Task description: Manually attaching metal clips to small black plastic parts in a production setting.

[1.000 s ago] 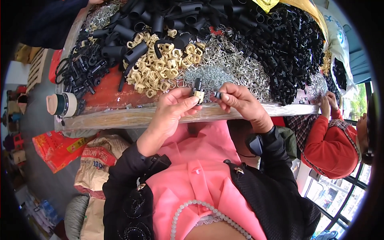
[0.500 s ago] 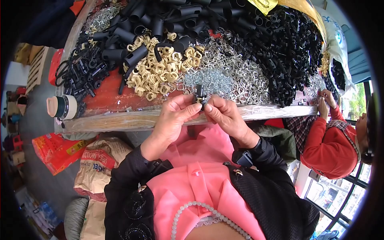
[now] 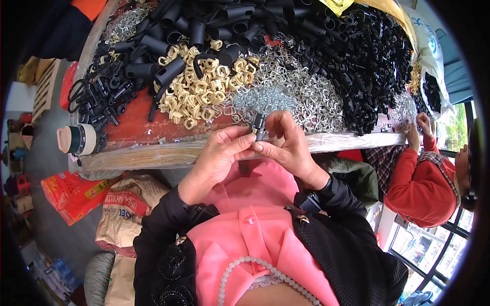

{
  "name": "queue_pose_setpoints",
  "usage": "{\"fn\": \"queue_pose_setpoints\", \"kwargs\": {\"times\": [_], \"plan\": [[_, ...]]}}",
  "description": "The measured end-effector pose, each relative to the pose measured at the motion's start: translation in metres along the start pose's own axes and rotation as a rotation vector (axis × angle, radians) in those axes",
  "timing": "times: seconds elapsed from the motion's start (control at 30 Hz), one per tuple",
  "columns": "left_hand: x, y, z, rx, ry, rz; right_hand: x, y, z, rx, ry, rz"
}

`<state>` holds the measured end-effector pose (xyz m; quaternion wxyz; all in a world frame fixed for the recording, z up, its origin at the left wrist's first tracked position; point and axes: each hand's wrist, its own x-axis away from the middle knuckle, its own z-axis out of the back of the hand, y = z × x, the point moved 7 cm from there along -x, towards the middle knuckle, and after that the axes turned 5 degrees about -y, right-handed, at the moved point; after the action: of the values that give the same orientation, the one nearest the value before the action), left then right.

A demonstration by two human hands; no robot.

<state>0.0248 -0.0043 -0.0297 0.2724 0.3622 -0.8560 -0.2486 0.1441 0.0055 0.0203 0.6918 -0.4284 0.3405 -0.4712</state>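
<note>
Just in front of the table's near edge, my left hand (image 3: 222, 152) pinches a small black plastic fitting (image 3: 259, 122) between thumb and fingers, and the piece stands roughly upright. A pale bit shows at its side, too small to name. My right hand (image 3: 293, 150) is close against the right side of it. Its thumb reaches the fitting's lower end while the curved forefinger is lifted apart from it. Beyond my hands lie a heap of small shiny screws or springs (image 3: 263, 99), bent silvery metal clips (image 3: 316, 104) and cream plastic clips (image 3: 196, 97).
Black tubes (image 3: 168, 71) and black fittings (image 3: 357, 76) are piled across the red table (image 3: 132, 122). A tape roll (image 3: 84, 138) sits at its left corner. Sacks (image 3: 127, 209) stand on the floor at left. At right, a person in a red sleeve (image 3: 416, 178) works at the table.
My right forefinger has lifted off the black fitting and moved up and away, leaving the thumb near its lower end. The fitting has shifted slightly, still in my left hand.
</note>
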Motion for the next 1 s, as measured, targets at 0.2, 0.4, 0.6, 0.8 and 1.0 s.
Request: {"fn": "queue_pose_setpoints", "kwargs": {"times": [0.2,0.4,0.6,0.8,1.0], "plan": [[0.004,0.001,-0.006,-0.097,0.003,0.061,0.004,-0.025,0.001,0.311,0.051,0.346],[0.008,-0.001,-0.013,-0.194,-0.157,0.036,0.011,-0.035,-0.012,0.608,0.002,0.482],[0.008,0.002,-0.002,-0.28,-0.114,0.002,0.001,-0.033,-0.022,0.578,-0.062,0.469],[0.012,0.026,0.008,-0.453,-0.101,-0.164,-0.015,-0.039,-0.032,0.56,-0.139,0.485],[0.024,0.045,0.038,-0.278,0.007,-0.193,-0.107,-0.037,-0.004,0.449,-0.085,0.228]]}}
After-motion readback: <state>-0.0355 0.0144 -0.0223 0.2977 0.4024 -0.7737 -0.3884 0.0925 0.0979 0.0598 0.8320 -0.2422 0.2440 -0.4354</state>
